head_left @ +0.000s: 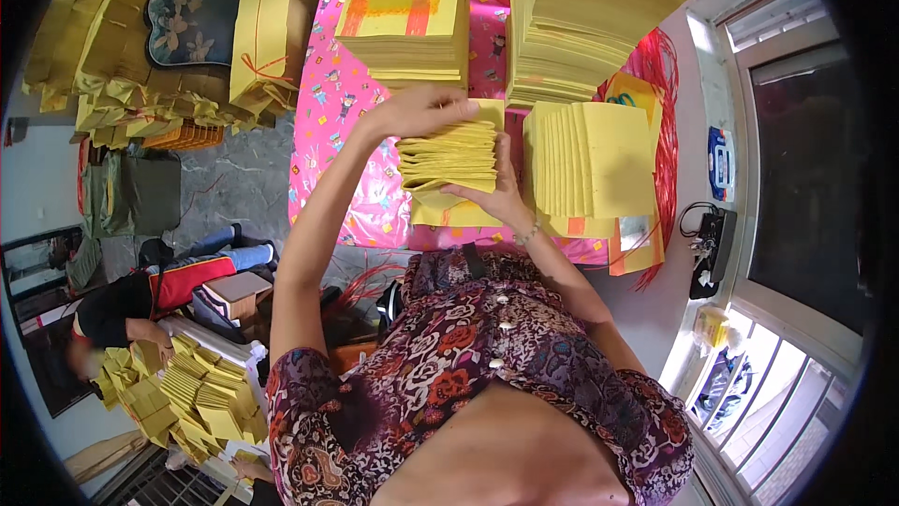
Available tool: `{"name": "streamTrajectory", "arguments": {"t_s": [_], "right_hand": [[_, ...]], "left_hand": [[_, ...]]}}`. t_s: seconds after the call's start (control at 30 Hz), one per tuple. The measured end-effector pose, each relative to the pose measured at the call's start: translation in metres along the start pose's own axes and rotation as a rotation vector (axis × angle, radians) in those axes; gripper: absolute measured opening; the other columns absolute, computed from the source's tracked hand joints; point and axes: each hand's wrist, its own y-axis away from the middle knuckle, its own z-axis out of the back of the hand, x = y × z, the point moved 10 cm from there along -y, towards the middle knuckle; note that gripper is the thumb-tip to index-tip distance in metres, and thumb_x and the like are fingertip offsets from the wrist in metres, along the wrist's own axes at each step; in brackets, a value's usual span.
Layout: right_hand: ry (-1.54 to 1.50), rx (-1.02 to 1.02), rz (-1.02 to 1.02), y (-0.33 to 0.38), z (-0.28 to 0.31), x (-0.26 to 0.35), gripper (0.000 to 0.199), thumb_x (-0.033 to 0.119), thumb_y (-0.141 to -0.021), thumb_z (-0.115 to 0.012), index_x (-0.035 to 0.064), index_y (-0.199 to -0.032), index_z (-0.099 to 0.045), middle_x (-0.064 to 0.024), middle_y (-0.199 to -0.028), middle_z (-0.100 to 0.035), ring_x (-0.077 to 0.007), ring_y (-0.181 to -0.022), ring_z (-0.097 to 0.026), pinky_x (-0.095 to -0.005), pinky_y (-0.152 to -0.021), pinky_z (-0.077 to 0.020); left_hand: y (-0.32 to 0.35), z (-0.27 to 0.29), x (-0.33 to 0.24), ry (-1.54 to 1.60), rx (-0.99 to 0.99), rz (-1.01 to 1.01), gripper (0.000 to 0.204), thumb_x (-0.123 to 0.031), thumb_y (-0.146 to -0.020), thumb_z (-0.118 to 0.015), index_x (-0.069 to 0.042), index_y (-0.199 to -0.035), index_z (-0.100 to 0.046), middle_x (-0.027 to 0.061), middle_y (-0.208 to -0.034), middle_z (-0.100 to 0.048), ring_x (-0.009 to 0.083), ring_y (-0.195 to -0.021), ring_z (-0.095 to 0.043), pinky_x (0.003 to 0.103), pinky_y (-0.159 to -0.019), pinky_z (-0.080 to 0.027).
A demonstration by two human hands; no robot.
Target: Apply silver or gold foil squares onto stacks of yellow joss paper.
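A thick bundle of folded yellow paper sheets (448,158) stands between my hands, its many folded edges turned up and toward me. My right hand (501,190) grips its right side, thumb across the near edge and fingers up along the right end. At the far left corner of the bundle, my left hand (426,113) lies with fingers stretched over the far edge; its fingertips are slightly blurred. Beneath the bundle are flat yellow sheets (449,214). Just right of my right hand sits another fanned stack of folded yellow paper (590,158).
Tall yellow paper stacks (412,55) (590,24) rise at the far side of the pink patterned tablecloth (328,141). Red strings (667,103) hang at the right edge, near green-handled scissors (620,100). Lower left, another person (122,309) handles yellow bundles (201,384).
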Motion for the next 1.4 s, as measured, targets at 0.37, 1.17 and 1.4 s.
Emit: {"name": "streamTrajectory", "arguments": {"t_s": [0.37,1.17,1.4], "right_hand": [[-0.140,-0.009,-0.068,-0.011,0.001,-0.002,0.094,0.018,-0.068,-0.093,0.0051,-0.135,-0.029,-0.0094,-0.129,-0.050,-0.0184,-0.121,-0.052,-0.0345,-0.102,-0.0470],[-0.510,-0.164,-0.307,0.012,0.015,0.048,0.072,0.030,-0.100,-0.060,-0.0026,-0.149,-0.018,-0.0150,-0.145,-0.037,-0.0217,-0.134,-0.038,-0.0354,-0.109,-0.0370],[-0.452,-0.132,-0.353,0.000,0.042,0.098,0.071,0.029,-0.099,-0.061,-0.0022,-0.148,-0.019,-0.0151,-0.142,-0.042,-0.0216,-0.131,-0.043,-0.0352,-0.108,-0.0385]], "left_hand": [[0.065,-0.025,0.052,0.739,-0.371,-0.452,0.124,-0.059,-0.069,-0.083,-0.005,-0.158,-0.015,0.0149,-0.160,-0.024,0.0276,-0.150,-0.022,0.037,-0.121,-0.019],[0.082,-0.055,-0.004,1.221,-0.676,0.001,0.063,-0.027,-0.098,-0.062,0.003,-0.147,-0.035,0.0173,-0.136,-0.054,0.0244,-0.126,-0.054,0.035,-0.103,-0.045],[0.068,-0.046,-0.040,1.343,-0.479,-0.013,0.061,-0.029,-0.099,-0.061,0.002,-0.146,-0.036,0.0151,-0.136,-0.055,0.0232,-0.125,-0.055,0.035,-0.102,-0.048]]}}
